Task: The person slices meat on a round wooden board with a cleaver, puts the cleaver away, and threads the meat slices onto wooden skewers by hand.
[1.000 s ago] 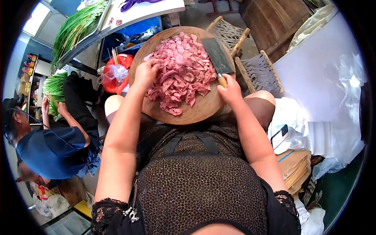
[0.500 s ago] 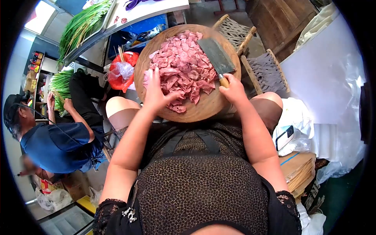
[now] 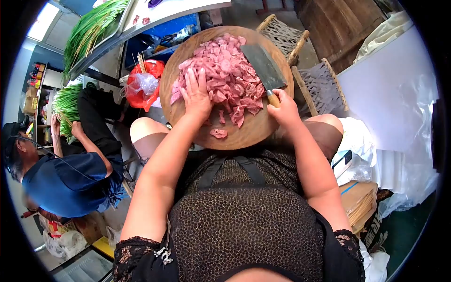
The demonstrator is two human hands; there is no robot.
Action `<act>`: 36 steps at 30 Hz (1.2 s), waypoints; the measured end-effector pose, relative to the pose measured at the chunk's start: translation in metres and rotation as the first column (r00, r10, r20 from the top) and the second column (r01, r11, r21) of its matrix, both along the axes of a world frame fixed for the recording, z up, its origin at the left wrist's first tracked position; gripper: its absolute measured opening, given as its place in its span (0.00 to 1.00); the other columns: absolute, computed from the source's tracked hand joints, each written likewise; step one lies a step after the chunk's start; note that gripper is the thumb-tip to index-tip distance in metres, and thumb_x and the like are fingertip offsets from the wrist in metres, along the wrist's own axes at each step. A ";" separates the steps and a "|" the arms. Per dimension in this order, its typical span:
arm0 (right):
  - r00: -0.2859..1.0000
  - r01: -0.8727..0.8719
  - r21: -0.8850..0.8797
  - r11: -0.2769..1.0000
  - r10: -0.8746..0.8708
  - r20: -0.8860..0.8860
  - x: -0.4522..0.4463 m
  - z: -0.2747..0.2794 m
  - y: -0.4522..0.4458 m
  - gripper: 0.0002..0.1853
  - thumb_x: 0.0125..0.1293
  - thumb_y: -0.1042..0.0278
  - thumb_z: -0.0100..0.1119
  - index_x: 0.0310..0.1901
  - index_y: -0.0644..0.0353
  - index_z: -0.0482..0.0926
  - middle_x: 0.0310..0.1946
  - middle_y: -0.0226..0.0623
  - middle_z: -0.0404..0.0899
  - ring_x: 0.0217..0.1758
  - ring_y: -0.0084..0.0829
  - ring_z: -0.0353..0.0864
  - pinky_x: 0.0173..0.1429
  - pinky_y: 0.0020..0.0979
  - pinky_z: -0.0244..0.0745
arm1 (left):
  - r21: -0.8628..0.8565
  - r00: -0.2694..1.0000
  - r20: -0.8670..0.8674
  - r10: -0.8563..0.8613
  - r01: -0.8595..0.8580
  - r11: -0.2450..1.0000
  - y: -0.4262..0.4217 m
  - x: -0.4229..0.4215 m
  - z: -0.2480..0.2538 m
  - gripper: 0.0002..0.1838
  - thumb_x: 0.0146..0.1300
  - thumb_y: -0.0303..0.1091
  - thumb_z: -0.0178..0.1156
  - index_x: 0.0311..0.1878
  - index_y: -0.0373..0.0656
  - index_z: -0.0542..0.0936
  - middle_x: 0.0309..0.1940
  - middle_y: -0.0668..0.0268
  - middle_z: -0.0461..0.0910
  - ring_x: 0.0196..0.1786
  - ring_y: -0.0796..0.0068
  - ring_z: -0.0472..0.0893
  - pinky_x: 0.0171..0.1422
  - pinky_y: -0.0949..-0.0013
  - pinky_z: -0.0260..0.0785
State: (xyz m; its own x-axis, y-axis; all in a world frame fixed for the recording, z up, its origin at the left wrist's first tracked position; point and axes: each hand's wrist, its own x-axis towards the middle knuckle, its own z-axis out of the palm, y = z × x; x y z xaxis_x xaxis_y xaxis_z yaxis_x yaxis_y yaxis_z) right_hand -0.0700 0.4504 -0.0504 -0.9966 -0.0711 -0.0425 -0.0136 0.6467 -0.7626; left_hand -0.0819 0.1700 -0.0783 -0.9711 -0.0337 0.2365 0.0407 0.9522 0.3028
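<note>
A heap of sliced raw meat (image 3: 230, 70) covers much of a round wooden chopping board (image 3: 206, 136) in front of my lap. My left hand (image 3: 196, 96) lies against the heap's left side, palm down and fingers stretched out over the slices. In my right hand (image 3: 284, 107) is the wooden handle of a cleaver (image 3: 264, 66), whose broad dark blade rests along the right side of the meat. One slice of meat (image 3: 218, 133) sits apart near the board's close edge.
Left of the board is a red plastic bag (image 3: 143, 96) with sticks. A person in a dark blue shirt (image 3: 66, 178) handles green stalks (image 3: 67, 103) farther left. Two woven stools (image 3: 319, 89) stand at the right, and a phone (image 3: 342, 163) lies on white plastic.
My left hand has moved up and inward onto the meat, pushing the lower slices away from the near edge. One slice is left behind. My right hand still holds the cleaver.
</note>
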 end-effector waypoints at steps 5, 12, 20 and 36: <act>0.999 -0.006 0.003 1.000 0.006 -0.042 -0.002 -0.004 0.000 0.27 0.46 0.65 0.61 0.51 0.63 0.71 0.44 0.50 0.77 0.49 0.45 0.77 0.54 0.36 0.70 | -0.056 0.997 0.066 -0.040 0.044 0.997 -0.005 -0.005 0.013 0.45 0.56 0.37 0.59 0.72 0.53 0.43 0.72 0.50 0.38 0.73 0.47 0.43 0.70 0.37 0.40; 1.000 -0.005 0.009 1.000 0.005 -0.030 -0.003 -0.008 0.000 0.27 0.46 0.65 0.62 0.51 0.63 0.71 0.44 0.47 0.78 0.49 0.40 0.77 0.55 0.32 0.69 | 0.130 0.966 0.160 -0.205 0.185 0.974 -0.019 0.040 0.046 0.51 0.45 0.31 0.69 0.71 0.49 0.50 0.68 0.44 0.50 0.71 0.45 0.52 0.72 0.50 0.47; 1.000 -0.008 0.016 1.000 0.008 -0.017 -0.001 -0.006 0.000 0.28 0.47 0.65 0.62 0.52 0.63 0.71 0.45 0.47 0.78 0.50 0.40 0.77 0.55 0.32 0.69 | 0.312 0.975 -0.011 -0.222 0.214 0.926 -0.022 0.091 0.023 0.54 0.47 0.41 0.70 0.70 0.36 0.44 0.70 0.41 0.44 0.72 0.42 0.47 0.73 0.51 0.44; 0.999 0.002 0.030 1.000 -0.001 -0.037 -0.002 -0.002 -0.003 0.27 0.47 0.64 0.61 0.51 0.63 0.71 0.44 0.47 0.78 0.49 0.41 0.78 0.54 0.33 0.69 | -0.042 0.915 -0.146 -0.376 0.374 0.927 -0.011 0.023 0.029 0.31 0.46 0.37 0.68 0.58 0.58 0.72 0.65 0.52 0.57 0.67 0.50 0.59 0.66 0.52 0.55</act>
State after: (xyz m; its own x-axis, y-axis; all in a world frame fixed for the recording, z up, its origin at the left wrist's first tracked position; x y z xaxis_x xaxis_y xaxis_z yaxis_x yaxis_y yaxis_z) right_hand -0.0718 0.4476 -0.0524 -0.9976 -0.0690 -0.0073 -0.0409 0.6695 -0.7417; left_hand -0.0589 0.1593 -0.0491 -0.8654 0.3297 0.3773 0.4390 0.8619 0.2538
